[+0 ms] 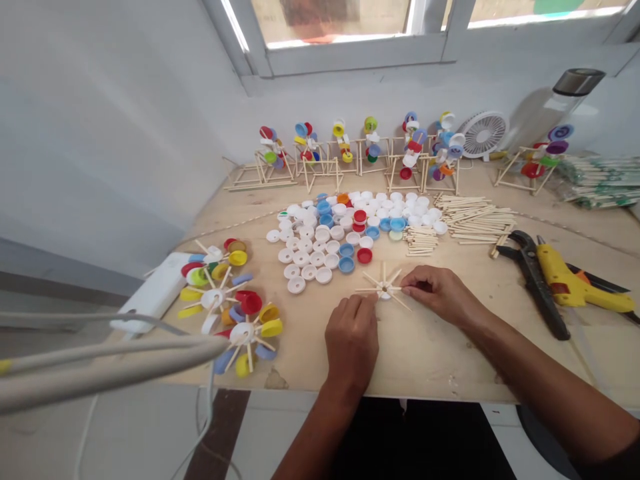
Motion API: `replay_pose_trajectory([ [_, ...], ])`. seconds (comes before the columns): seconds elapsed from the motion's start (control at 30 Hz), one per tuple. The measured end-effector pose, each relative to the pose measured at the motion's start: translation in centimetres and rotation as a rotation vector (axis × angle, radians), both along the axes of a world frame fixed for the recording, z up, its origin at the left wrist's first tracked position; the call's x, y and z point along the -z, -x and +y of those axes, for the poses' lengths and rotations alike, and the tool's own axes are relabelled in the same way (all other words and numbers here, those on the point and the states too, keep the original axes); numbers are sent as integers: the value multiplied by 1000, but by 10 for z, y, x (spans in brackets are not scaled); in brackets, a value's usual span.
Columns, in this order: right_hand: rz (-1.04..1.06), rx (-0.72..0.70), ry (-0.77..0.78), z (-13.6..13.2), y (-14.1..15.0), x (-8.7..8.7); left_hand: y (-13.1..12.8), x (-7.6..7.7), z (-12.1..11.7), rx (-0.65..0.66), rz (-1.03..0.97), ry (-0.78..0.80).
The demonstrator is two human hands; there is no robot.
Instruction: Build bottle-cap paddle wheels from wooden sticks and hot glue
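A small wheel (384, 294), made of a white bottle cap hub with wooden sticks fanning out, lies on the table between my hands. My left hand (353, 341) is closed at its near left side, fingertips at the hub and a stick. From the right, my right hand (436, 291) pinches the outer end of one stick; the fingers partly hide it. Just beyond lie loose white bottle caps (309, 272), with blue and red caps (365, 255) among them. A pile of short sticks (421, 240) sits behind my right hand.
Finished cap wheels (243, 333) lie at left beside a white power strip (150, 293) and cables (125, 360). At right are a yellow glue gun (570, 277), black-handled pliers (537, 283) and longer sticks (475, 219). Stick frames with coloured caps (345, 143) and a fan (483, 133) line the wall.
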State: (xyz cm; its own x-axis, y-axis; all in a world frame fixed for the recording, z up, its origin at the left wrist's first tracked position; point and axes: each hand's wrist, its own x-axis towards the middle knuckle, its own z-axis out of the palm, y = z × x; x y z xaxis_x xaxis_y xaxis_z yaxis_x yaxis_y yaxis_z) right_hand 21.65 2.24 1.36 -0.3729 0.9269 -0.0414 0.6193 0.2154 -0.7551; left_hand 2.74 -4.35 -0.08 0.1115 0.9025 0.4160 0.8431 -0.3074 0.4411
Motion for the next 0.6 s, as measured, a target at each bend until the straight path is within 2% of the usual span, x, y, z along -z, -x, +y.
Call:
replay_pose_trajectory([
  [0.6, -75, -13, -50, -1, 3, -4, 0, 0, -1, -3, -13, 19],
])
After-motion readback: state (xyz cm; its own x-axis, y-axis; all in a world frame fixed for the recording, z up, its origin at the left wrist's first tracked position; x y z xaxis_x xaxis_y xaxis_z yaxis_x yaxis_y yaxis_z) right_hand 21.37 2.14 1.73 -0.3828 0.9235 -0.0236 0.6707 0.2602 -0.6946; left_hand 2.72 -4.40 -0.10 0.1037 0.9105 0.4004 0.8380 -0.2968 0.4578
